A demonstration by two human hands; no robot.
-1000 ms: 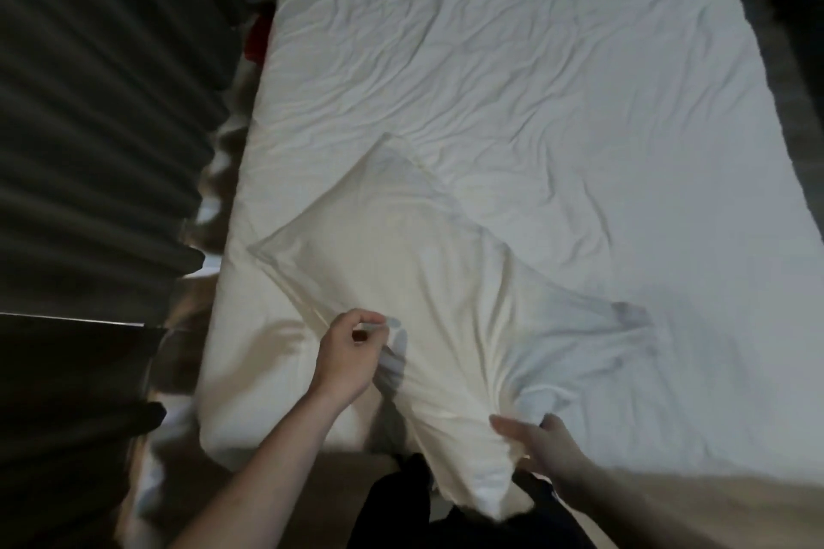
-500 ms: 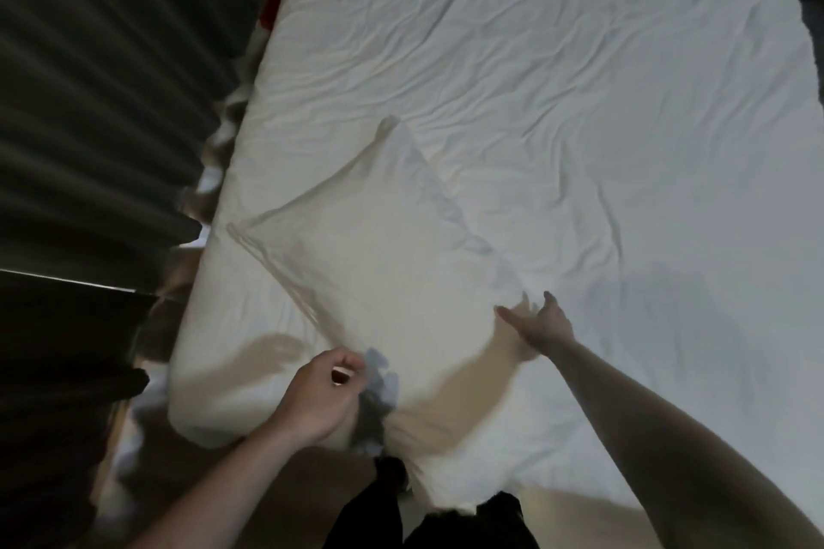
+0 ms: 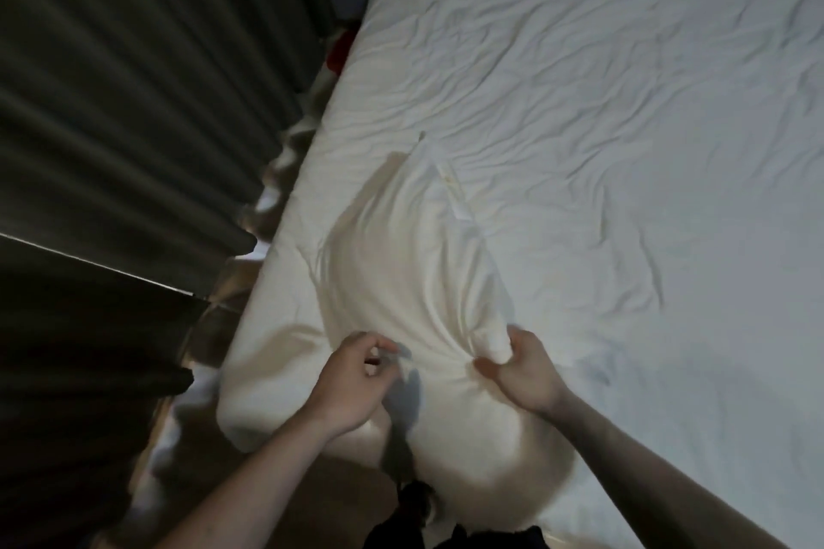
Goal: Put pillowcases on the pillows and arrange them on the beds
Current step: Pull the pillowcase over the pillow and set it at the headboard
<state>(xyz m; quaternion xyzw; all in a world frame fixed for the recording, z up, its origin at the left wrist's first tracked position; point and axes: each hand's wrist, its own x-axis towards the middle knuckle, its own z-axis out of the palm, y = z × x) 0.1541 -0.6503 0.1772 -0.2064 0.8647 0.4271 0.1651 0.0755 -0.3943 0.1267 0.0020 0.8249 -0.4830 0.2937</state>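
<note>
Your right hand (image 3: pixel 521 370) bunches the pillowcase (image 3: pixel 428 281), left hand (image 3: pixel 356 374) pinches its hem at seven o'clock; next, tug it over the pillow.

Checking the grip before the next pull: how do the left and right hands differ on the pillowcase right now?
The left hand pinches a small bit of the pillowcase edge with its fingertips; the right hand grabs a thick bunch of cloth in its whole fist. The left hand sits nearer the bed edge; the right sits further in. Both grip the near end.
</note>
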